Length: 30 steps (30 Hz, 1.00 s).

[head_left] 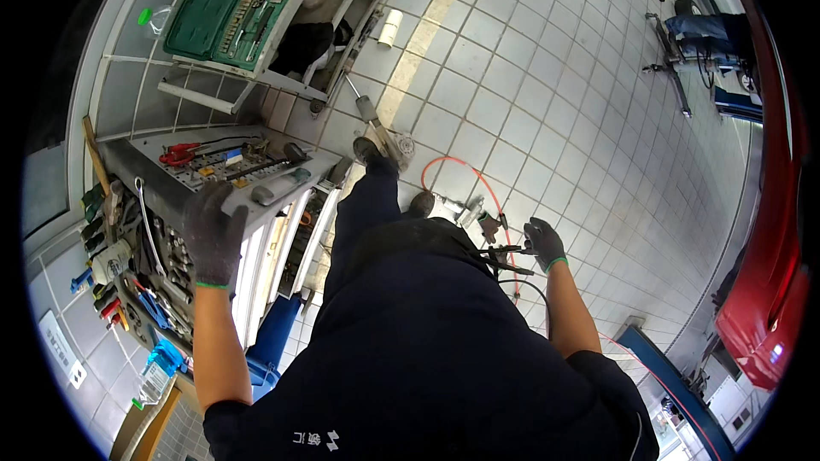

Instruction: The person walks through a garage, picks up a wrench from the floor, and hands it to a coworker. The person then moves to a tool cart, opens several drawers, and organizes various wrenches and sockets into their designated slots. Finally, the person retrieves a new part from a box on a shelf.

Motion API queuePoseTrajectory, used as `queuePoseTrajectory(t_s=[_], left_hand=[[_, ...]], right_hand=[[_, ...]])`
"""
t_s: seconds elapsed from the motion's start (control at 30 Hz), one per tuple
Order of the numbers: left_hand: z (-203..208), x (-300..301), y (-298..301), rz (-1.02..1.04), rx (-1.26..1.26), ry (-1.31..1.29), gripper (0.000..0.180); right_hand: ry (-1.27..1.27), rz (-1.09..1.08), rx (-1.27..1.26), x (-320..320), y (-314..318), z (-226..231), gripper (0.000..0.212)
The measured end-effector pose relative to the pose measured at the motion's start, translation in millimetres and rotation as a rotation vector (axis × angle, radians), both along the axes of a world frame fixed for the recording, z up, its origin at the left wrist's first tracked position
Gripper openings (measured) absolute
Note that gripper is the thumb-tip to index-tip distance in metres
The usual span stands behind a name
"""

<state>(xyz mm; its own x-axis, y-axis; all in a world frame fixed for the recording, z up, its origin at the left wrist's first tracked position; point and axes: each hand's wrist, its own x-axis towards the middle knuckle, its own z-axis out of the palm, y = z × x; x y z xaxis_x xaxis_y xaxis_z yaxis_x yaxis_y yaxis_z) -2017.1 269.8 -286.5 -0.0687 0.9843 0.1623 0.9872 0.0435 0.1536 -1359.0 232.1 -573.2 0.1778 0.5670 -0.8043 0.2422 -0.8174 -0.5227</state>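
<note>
My left hand (213,237), in a dark glove with a green cuff, is above the near corner of the grey tool cart (154,172). Its fingers and thumb are apart, and I see nothing held in it. On the cart's top lie red-handled pliers (178,154) and several other hand tools. My right hand (543,242), gloved alike, hangs over the tiled floor beside my waist. Its fingers are loosely bent and apart. Right beside it, black cable ends (515,249) stick out from my front; the hand appears to hold nothing.
A green socket case (231,10) stands open on another cart at the far left. Wrenches and screwdrivers hang along the left side. On the floor are a jack-like metal tool (384,137), a white cylinder (390,28) and an orange hose (478,172). A red car (760,316) is at the right.
</note>
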Motion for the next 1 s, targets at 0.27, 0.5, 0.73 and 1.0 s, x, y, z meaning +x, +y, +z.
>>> queuePoseTrajectory(t_s=[0.27, 0.5, 0.73, 1.0], left_hand=[[20.4, -2.1, 20.9, -0.114, -0.009, -0.101, 0.037], [20.1, -13.4, 35.8, -0.089, 0.035, -0.115, 0.033], [22.5, -22.3, 38.4, -0.094, 0.000, -0.144, 0.026], [26.5, -15.5, 47.3, -0.069, -0.009, -0.133, 0.033]], right_hand=[[-0.011, 0.222, -0.007, -98.6, 91.6, -29.4, 0.061], [-0.149, 0.556, 0.105, -167.7, 211.1, 38.5, 0.061], [0.007, 0.147, 0.102, -143.4, 255.9, 69.8, 0.058], [-0.050, 0.225, -0.068, -98.6, 228.8, 17.8, 0.058]])
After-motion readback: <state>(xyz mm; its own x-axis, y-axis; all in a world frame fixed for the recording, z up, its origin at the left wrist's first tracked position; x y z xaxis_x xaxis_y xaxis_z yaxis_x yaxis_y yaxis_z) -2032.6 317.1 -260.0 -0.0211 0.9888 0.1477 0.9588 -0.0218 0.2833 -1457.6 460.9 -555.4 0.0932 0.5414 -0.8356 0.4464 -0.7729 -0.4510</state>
